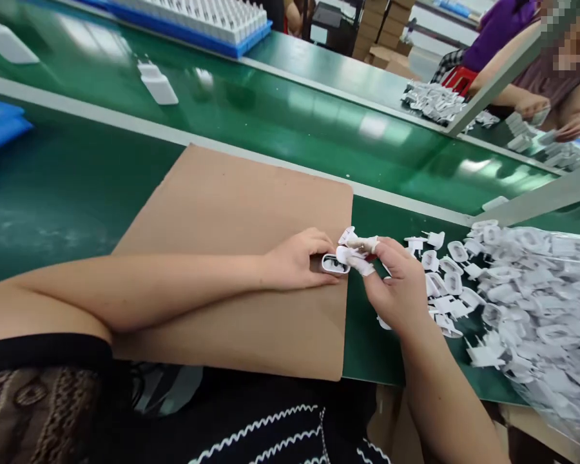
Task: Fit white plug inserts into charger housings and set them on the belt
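My left hand [297, 259] rests on the right edge of a brown cardboard mat [232, 212], fingers curled round a small white oval plug shell [335, 264]. My right hand [396, 283] meets it from the right, its taped fingertips pinching another small white plug part [350, 240] against the shell. Both hands sit just left of a big heap of white plug parts [512, 290] spread over the green bench.
A green conveyor belt [294, 109] runs behind the mat, carrying a white charger body [158, 84]. A blue tray of white chargers [212, 19] stands at the far side. Another person's hands [560, 116] work at a second pile of parts [435, 102] far right.
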Tool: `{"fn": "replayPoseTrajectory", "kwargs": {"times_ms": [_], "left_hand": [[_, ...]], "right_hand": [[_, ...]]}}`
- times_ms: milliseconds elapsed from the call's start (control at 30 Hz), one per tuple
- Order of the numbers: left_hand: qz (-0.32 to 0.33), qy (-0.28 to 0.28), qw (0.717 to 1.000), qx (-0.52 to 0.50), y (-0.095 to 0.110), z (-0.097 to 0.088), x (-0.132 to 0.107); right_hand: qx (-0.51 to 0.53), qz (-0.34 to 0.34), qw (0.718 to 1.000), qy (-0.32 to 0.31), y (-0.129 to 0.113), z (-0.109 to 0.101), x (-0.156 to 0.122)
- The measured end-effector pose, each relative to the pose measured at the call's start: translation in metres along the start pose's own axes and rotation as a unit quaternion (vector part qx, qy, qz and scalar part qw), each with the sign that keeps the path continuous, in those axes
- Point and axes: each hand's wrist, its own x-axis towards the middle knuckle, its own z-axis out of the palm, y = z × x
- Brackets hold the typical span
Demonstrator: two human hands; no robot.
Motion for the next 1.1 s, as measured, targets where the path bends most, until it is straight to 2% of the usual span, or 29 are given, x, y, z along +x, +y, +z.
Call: {"fn": "replayPoseTrajectory", "kwargs": {"times_ms": [133,267,500,700,900,1100], "left_hand": [[-0.002,0.017,0.999,-0.041,0.000,-0.001,0.001],[-0.009,0.003,0.999,-0.040,0.002,-0.002,0.001],[-0.012,0.000,0.999,-0.036,0.001,-0.002,0.002],[-0.005,0.010,0.999,-0.030,-0.001,0.000,0.003],[-0.007,0.006,1.000,-0.019,-0.003,0.001,0.004],[-0.011,-0.004,1.000,-0.029,0.001,-0.003,0.003]], "right_hand": [[-0.055,-0.060,0.997,-0.007,-0.010,0.006,-0.001],[-0.115,-0.094,0.988,-0.038,-0.017,0.009,-0.002],[-0.143,-0.094,0.982,-0.076,-0.017,0.007,0.002],[-0.130,-0.099,0.985,-0.048,-0.016,0.006,0.003],[-0.134,-0.109,0.983,-0.067,-0.019,0.007,0.003],[-0.163,-0.091,0.980,-0.072,-0.024,0.007,0.007]]}}
